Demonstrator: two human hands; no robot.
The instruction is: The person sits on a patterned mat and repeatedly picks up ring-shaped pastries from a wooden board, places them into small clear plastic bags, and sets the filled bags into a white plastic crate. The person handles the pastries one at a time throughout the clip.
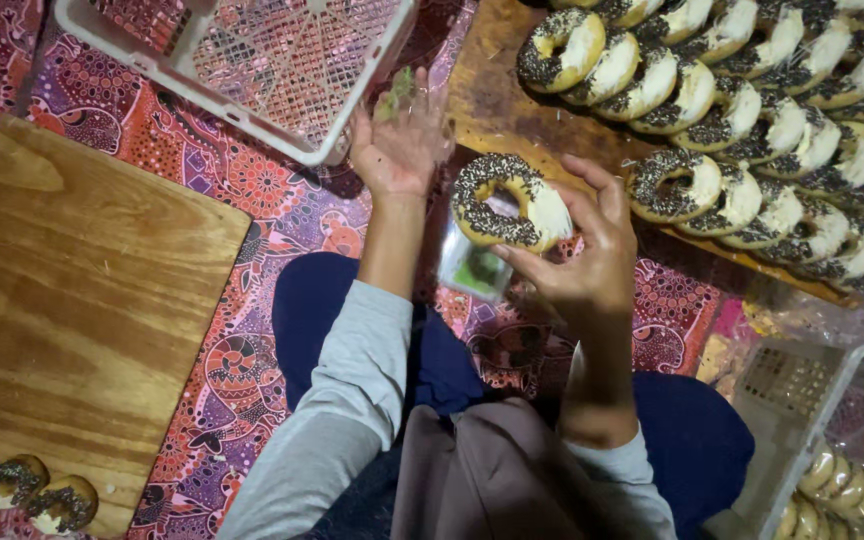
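In the head view, your right hand (592, 255) is clamped lightly on a ring doughnut (509, 203) coated in dark sprinkles over pale icing, thumb and fingertips pinching its right-hand rim so it stands tilted in the air between your two hands. Your left hand (400, 140) is open, palm up, fingers spread and closed on nothing firm; something small and green (395, 95) blurs at its fingertips, too smeared to name. Just beyond that hand sits a white mesh basket (242, 110); below the doughnut, near your lap, lies a small clear bag (476, 268) with something green inside. Beyond and to the right of your right hand, rows of like doughnuts (752, 110) overlap on a brown board (492, 100). Well to the left of your left hand lies a wooden board (82, 300) with three more doughnuts (17, 485) at its near edge. I judge the doughnut light, soft and easily dented, its topping likely to shed or smear; hold it by the bare outer rim and underside, not the sprinkled face
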